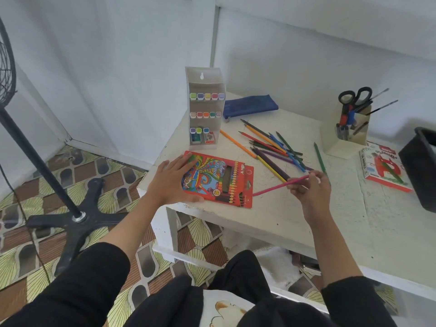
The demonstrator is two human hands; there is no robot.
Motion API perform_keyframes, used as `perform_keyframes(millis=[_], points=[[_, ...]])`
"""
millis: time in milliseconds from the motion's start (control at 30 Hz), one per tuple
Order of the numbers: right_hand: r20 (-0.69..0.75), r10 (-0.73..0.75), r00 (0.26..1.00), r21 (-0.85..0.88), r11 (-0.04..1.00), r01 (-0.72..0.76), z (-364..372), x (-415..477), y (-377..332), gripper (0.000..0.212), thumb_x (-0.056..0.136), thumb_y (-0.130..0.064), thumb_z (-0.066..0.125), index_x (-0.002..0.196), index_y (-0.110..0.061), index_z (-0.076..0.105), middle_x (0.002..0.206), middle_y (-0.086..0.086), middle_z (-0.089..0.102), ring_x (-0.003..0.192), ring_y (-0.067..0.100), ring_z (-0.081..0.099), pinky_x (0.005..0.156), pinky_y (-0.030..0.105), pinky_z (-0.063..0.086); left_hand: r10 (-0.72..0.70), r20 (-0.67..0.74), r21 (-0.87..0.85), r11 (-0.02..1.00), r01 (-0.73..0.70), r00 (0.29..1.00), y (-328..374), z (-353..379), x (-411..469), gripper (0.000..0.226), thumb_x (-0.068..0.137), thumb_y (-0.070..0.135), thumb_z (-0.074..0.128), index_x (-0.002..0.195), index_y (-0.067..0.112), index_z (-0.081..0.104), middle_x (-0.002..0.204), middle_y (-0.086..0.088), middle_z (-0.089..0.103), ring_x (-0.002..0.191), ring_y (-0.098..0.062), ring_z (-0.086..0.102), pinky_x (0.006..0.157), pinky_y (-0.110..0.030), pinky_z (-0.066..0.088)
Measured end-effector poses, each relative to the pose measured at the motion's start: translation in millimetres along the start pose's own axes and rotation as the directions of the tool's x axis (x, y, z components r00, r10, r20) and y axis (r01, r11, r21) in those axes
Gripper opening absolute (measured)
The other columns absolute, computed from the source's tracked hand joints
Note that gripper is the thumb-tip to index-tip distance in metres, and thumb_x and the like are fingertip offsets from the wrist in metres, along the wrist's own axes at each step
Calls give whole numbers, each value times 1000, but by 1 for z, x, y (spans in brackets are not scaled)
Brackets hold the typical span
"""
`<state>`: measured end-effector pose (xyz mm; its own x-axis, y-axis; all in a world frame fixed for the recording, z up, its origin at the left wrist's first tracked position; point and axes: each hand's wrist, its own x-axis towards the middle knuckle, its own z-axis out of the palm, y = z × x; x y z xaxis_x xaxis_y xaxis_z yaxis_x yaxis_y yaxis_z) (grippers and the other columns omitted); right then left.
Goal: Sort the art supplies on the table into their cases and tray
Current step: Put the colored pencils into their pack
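The table (271, 220) was where I read progress, and I judged the sorting barely begun. A black bin (420, 171) stood at its right edge; I could not see into it. At the back left corner the rack (205, 86) stood upright with two full rows of markers and three in a lower row, so that part looked mostly settled. The red box (219, 180) lay flat near the front left corner with its flap end open toward the table's middle. Through its window I could not tell whether any pencils were inside. A pastel box (382, 171) lay closed near the right edge, just beside the bin. Behind it the holder (342, 145) carried scissors and brushes. A blue pouch (250, 106) lay shut at the back edge.

The pile (276, 149) of loose pencils sprawled across the middle, well over a dozen by my guess, all waiting to go in. An orange pencil (236, 142) lay apart on its left and a green pencil (319, 156) apart on its right.

My left hand (169, 180) lay spread flat on the box's left end, pressing it down. My right hand (309, 187) pinched the pink pencil (271, 188) by its far end, with the tip right at the box's open mouth. I took this for one of the first pencils to go in, with nearly the whole pile left.
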<state>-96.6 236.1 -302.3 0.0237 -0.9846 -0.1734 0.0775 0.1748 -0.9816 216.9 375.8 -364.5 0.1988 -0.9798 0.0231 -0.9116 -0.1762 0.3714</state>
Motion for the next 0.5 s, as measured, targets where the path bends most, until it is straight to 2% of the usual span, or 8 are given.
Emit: perform_keyframes(millis=[100, 167, 367, 500], points=[[-117, 3, 993, 99, 995, 9, -1, -2, 8, 4, 102, -15, 36, 103, -15, 40, 77, 12, 65, 57, 17, 67, 67, 31, 58, 2, 2, -10, 1000, -2, 1000, 0, 0, 0, 130, 44, 103, 18, 151, 30, 20, 160, 8, 10, 147, -17, 12, 118, -48, 5], [-140, 6, 990, 130, 991, 12, -2, -4, 14, 4, 102, -14, 36, 101, -15, 40, 78, 12, 64, 60, 17, 68, 69, 31, 59, -1, 5, -23, 1000, 1, 1000, 1, -1, 0, 130, 43, 103, 19, 151, 31, 19, 160, 8, 9, 147, -17, 11, 118, -47, 4], [-64, 60, 996, 140, 989, -50, -3, -5, 25, 11, 102, -16, 37, 94, -20, 43, 89, 20, 66, 77, 29, 71, 73, 34, 59, 10, -2, -28, 1000, -10, 1000, 0, 0, 0, 131, 42, 104, 21, 150, 29, 22, 160, 8, 10, 147, -15, 9, 118, -48, 4], [-28, 87, 996, 129, 988, -83, -1, -5, 26, 6, 101, -14, 38, 101, -14, 44, 88, 17, 66, 73, 23, 72, 66, 27, 59, 13, -4, -32, 999, -13, 1000, 0, -1, 0, 131, 43, 104, 21, 150, 28, 22, 160, 8, 10, 147, -15, 8, 117, -47, 2]])
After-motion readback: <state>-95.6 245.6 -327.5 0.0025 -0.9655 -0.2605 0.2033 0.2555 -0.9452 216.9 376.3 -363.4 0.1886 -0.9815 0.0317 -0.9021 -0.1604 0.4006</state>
